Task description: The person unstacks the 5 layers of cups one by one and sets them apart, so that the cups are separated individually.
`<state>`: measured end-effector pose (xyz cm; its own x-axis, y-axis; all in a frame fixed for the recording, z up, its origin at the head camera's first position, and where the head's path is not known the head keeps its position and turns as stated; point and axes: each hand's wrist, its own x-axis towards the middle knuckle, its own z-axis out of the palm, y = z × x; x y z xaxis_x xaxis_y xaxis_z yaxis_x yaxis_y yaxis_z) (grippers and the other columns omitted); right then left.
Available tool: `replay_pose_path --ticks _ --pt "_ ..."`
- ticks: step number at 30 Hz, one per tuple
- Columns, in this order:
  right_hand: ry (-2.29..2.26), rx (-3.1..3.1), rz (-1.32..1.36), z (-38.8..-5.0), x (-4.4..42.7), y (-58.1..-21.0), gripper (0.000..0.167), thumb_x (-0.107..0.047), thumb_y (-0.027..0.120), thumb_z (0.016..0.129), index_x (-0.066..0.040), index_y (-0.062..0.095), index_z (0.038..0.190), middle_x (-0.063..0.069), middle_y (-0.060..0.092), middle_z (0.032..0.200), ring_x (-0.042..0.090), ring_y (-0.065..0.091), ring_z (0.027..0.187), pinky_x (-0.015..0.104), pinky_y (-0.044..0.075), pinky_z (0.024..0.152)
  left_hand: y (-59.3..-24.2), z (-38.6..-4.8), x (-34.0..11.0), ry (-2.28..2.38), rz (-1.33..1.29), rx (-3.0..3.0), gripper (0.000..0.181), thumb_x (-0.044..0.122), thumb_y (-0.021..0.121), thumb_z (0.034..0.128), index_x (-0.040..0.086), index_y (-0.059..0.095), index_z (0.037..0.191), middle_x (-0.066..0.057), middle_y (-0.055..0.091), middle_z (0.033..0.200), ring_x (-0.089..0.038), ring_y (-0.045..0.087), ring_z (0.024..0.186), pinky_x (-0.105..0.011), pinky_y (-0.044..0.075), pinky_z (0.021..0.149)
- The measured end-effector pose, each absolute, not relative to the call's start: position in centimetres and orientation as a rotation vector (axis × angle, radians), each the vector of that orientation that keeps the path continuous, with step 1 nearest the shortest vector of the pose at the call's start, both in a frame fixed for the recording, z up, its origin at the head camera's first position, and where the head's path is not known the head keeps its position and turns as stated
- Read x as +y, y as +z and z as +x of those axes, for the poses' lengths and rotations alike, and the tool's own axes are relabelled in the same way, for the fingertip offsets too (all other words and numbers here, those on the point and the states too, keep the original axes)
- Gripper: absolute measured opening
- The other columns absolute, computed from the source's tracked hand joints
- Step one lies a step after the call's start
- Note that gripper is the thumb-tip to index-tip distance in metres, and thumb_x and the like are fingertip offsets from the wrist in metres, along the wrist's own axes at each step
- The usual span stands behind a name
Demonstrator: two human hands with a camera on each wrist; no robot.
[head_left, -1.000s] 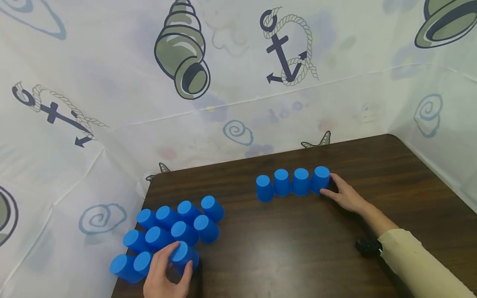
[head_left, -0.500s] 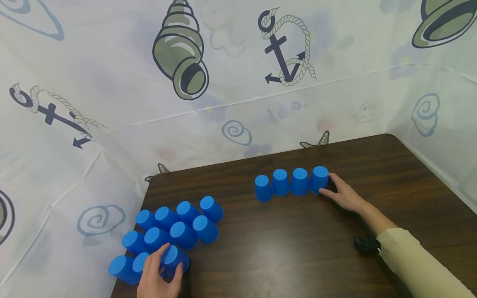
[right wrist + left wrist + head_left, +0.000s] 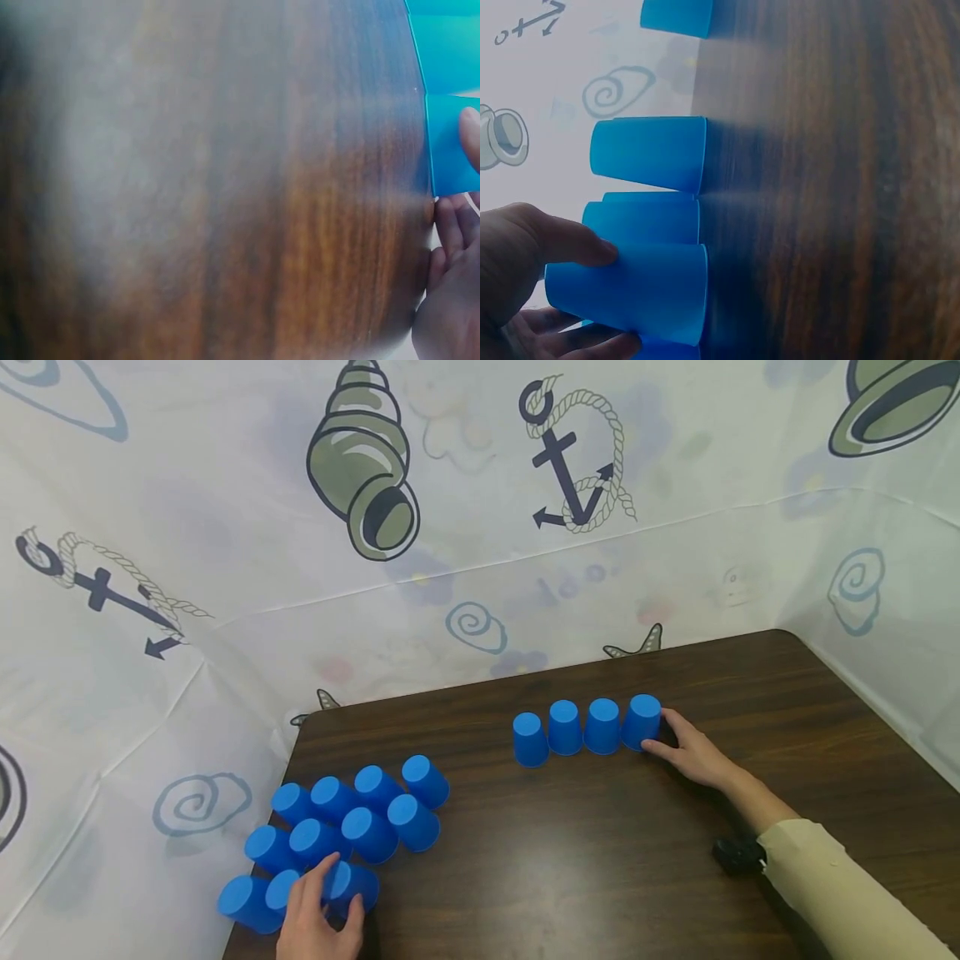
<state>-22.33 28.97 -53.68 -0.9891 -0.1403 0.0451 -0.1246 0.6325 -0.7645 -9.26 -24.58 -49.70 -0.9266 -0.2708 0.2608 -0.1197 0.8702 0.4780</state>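
Near the table's left front, my left hand [image 3: 315, 914] grips an upside-down blue cup [image 3: 354, 890], thumb on one side and fingers on the other. The left wrist view shows the thumb pressing that cup [image 3: 637, 289], whose rim is down at the tabletop. Just left of it, another cup [image 3: 283, 891] is partly hidden by my fingers. At the far side my right hand [image 3: 697, 753] holds the rightmost cup [image 3: 642, 724] of a short row, between thumb and fingers. In the right wrist view, the thumb lies against this cup [image 3: 450, 146].
Behind the left hand, several more upside-down blue cups [image 3: 370, 835] stand in slanting rows. Left of the right hand, 3 cups [image 3: 565, 728] continue the far row. The dark wooden table [image 3: 570, 852] borders a patterned white curtain [image 3: 465, 510]. A black band [image 3: 738, 857] is by the right sleeve.
My left hand has moved left with its cup, bringing it closer to the neighbouring cup in the front row. The right hand has kept its place at the far row.
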Motion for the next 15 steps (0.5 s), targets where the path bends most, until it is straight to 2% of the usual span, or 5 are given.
replay_pose_path --ticks 15 --pt "-1.314 2.832 -0.233 -22.5 29.2 -54.1 0.07 -0.035 0.056 0.1 0.006 0.025 0.147 0.034 0.031 0.148 0.054 0.026 0.137 0.071 0.023 0.106 -48.5 -8.3 -23.6 -0.616 0.32 -2.646 0.073 0.007 0.086 0.0712 0.008 0.05 0.134 -0.026 0.047 0.127 -0.05 0.055 0.104 -0.061 0.051 0.074"
